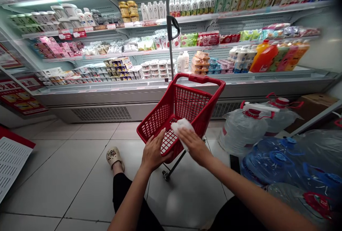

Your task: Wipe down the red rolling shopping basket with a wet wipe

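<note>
A red plastic shopping cart [193, 97] stands in front of me, with mesh sides and thin metal legs on casters. My left hand [154, 152] is at the cart's near edge, its fingers reaching over the rim and its thumb along the outside. In my right hand [192, 145] is a crumpled white cloth or tissue [182, 126], held under the fingers. The cloth is over the near right side of the basket; whether it touches the rim, I cannot tell. No goods are visible inside the basket.
An open refrigerated shelf [128, 88] with several rows of drinks and yogurt spans the background. Large water jugs [245, 127] and blue-capped bottles [278, 158] crowd the right floor. A red-and-white slotted panel [16, 159] is at left. My clog [114, 157] rests on the tiles.
</note>
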Tool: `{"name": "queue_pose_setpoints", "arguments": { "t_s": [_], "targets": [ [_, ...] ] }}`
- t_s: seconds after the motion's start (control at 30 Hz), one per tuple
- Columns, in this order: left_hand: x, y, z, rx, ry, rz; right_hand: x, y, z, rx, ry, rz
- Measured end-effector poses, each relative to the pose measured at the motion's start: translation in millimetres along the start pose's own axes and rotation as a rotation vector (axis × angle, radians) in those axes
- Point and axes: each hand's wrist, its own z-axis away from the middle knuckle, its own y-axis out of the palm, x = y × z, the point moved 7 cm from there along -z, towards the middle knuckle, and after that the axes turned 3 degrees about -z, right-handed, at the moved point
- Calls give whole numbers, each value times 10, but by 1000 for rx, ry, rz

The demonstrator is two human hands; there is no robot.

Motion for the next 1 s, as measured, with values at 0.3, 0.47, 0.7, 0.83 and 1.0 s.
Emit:
{"name": "queue_pose_setpoints", "arguments": {
  "t_s": [0.3,0.47,0.7,0.83,1.0],
  "targets": [
    [-49,-26,63,150,212,55,-662,-452,134,95,-197,-51],
    [280,-58,20,121,122,-47,-1357,-576,96,17,46,67],
    [170,77,-54,77,70,-59,-444,-88,196,-159,255,-166],
    [66,76,-44,77,52,-60,172,57,351,-160,254,-316],
    [-213,59,-90,130,53,-29,653,186,554,-240,410,-524]
  ]
}}
